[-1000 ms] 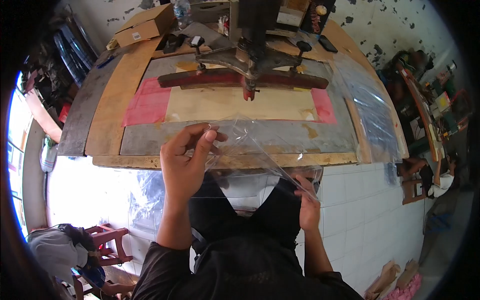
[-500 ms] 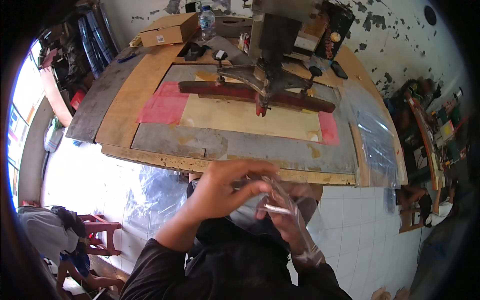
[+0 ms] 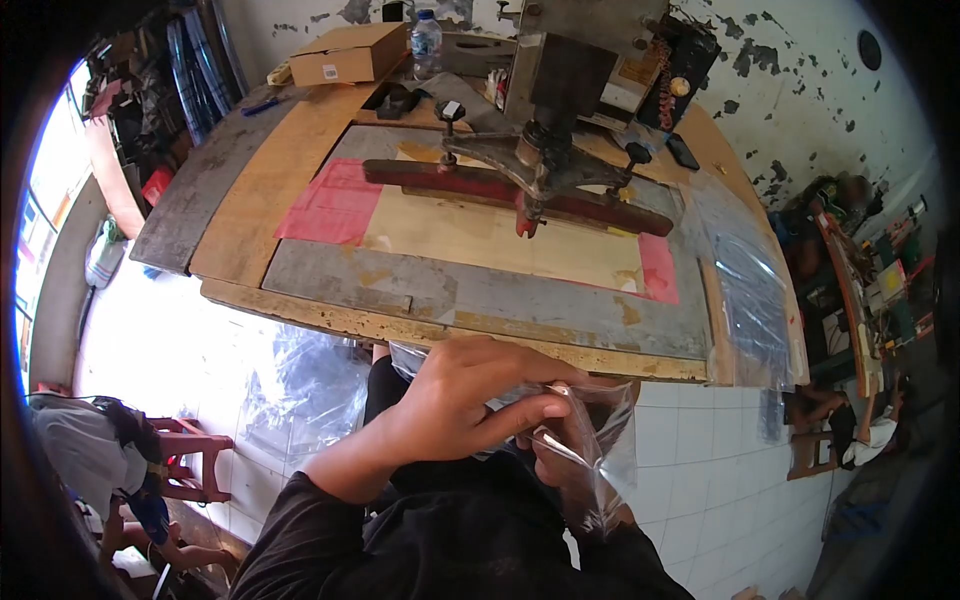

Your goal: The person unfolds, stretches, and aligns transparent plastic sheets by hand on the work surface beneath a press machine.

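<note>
A clear plastic sheet or bag (image 3: 612, 440) hangs in folds between my hands, just in front of the table's near edge. My left hand (image 3: 470, 395) reaches across with its thumb and fingers closed on the upper part of the plastic. Behind the film is my right hand (image 3: 562, 455), its fingers curled around the same plastic and partly hidden by it. Beyond my hands stands a press head with a red bar (image 3: 460, 188), over a cream sheet (image 3: 470, 235) with pink pieces at both ends.
Clear plastic sheets (image 3: 745, 290) lie on the table's right side. More crumpled plastic (image 3: 305, 385) is on the floor at left. A cardboard box (image 3: 350, 52), a water bottle (image 3: 426, 45) and a phone (image 3: 682, 151) sit at the back. Other people sit at both sides.
Both hands have moved slightly down and right with the plastic. The film now spreads more openly between them, and the view has shifted a little.
</note>
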`<state>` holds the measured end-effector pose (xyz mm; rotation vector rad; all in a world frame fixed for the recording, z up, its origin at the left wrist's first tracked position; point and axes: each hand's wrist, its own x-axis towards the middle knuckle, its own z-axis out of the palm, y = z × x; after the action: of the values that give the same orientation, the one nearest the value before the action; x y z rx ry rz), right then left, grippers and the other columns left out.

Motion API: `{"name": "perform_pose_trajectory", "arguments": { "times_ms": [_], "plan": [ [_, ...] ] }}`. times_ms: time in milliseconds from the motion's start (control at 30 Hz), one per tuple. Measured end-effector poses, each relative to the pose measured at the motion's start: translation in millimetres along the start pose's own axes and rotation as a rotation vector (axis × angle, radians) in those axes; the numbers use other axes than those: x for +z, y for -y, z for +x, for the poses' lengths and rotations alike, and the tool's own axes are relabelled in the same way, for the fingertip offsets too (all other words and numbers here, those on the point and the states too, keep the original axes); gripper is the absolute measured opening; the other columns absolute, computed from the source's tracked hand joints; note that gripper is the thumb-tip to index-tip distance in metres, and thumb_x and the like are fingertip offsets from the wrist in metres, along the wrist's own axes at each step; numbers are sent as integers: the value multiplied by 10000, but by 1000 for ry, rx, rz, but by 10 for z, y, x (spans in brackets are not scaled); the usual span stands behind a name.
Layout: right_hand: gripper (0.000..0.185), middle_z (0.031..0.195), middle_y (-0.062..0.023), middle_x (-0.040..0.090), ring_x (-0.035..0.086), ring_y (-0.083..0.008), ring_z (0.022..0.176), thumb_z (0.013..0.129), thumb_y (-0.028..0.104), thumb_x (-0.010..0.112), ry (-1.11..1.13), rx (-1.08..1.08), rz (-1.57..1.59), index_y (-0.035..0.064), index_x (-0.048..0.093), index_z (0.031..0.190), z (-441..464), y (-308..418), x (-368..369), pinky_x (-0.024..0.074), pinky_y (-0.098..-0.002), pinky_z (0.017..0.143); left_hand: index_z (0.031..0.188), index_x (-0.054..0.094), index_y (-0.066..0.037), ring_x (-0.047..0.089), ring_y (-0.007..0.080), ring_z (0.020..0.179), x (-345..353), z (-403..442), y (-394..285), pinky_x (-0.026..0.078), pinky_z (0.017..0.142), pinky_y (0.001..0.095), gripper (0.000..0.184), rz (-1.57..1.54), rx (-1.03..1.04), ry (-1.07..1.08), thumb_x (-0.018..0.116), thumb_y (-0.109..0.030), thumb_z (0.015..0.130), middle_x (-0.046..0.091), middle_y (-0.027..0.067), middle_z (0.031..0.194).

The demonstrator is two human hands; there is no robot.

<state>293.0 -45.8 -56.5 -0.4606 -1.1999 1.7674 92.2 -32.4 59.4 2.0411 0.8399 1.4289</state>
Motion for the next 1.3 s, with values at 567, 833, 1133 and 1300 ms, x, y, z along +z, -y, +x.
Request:
{"name": "perform_pose_trajectory", "arguments": {
  "times_ms": [567,833,1133,1300],
  "plan": [
    [464,732,35,551,474,-98,544,987,521,749,-86,103,-47,130,616,1200,148,156,118,339,-258,492,1147,797,-51,784,326,937,-45,57,55,600,838,379,231,-103,-36,15,790,-189,962,804,134,1043],
    [737,827,-9,549,514,-95,642,1041,499,680,125,-17,83,20,461,1558,236,92,27,389,-267,532,1097,828,-34,803,237,966,-39,23,117,609,870,342,205,-153,-257,-10,774,-203,993,830,122,1027],
    [763,835,-64,578,521,-110,640,1085,469,615,221,-40,88,-29,404,1623,297,-64,-99,419,-252,545,999,805,25,790,161,879,-59,37,227,611,804,301,230,-201,-343,-153,746,-197,1023,831,105,937],
    [707,1006,-191,678,643,-234,794,1098,450,552,177,-8,143,-57,463,1583,14,-222,-487,531,-347,692,1076,729,60,771,182,858,-239,-6,503,604,819,301,260,-146,-380,-395,663,-192,1089,816,164,967]
  ]
}}
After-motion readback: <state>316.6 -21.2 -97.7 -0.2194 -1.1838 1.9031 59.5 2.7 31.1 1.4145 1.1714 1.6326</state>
